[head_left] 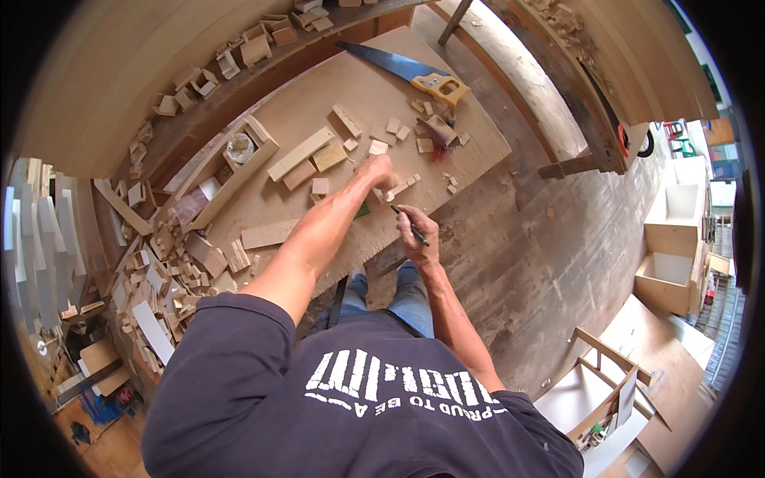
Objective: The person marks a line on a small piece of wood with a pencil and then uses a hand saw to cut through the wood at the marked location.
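Note:
My left hand point(374, 172) reaches across the plywood worktop point(295, 111) with curled fingers beside a thin wooden strip point(405, 185); what they grip is too hidden to name. Below and right of it, my right hand point(416, 237) is closed around a dark green pencil or pen point(406, 218), its upper end pointing toward the left hand. Around my left hand lie short pale blocks point(378, 148), longer light battens point(300, 154) and a green piece point(362, 209) partly under my wrist.
A handsaw point(430, 80) lies at the far right corner. Left are a wooden tray point(249, 175) and piled offcuts point(207, 255); a shelf of blocks point(255, 48) runs behind. Box carcasses point(669, 239) and a wooden frame point(598, 350) stand right, on the concrete floor point(550, 247).

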A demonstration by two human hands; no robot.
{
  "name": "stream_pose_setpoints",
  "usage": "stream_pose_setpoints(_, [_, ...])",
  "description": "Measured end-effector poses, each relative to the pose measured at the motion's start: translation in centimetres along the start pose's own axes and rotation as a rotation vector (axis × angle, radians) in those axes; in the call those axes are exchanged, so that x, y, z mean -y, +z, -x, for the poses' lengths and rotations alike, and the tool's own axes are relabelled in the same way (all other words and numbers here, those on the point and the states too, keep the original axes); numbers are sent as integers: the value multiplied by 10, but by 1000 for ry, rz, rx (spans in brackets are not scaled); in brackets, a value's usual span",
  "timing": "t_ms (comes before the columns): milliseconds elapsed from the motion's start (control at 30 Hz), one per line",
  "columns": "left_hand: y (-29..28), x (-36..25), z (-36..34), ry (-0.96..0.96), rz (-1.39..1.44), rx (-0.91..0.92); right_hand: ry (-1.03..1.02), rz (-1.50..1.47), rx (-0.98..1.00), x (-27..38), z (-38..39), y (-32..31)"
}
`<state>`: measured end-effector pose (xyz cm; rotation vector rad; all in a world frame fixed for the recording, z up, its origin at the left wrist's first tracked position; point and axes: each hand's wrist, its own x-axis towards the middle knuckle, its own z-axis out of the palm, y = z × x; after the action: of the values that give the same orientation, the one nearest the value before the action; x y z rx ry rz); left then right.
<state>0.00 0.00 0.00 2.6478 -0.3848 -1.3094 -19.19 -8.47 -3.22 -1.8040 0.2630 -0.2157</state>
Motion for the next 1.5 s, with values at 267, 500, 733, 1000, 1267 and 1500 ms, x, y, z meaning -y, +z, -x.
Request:
stream_pose_setpoints(267, [10, 9, 3, 2, 35, -14, -139, 242, -31, 1, 11, 27])
stream_pose_setpoints(500, [4, 4, 15, 0, 58, -22, -213, 311, -69, 1, 8, 27])
stream_pose_setpoints(733, [13, 7, -1, 25, 49, -72, -252, 406, -56, 4, 4, 34])
stream_pose_setpoints(1000, [18, 13, -10, 46, 19, -83, -195, 438, -119, 6, 5, 22])
stream_pose_setpoints(1267, [15, 13, -13, 42, 27, -39, -180, 409, -73, 4, -2, 28])
stream_pose_setpoints(1500, [15, 13, -11, 49, 70, -67, -168, 472, -70, 7, -1, 28])
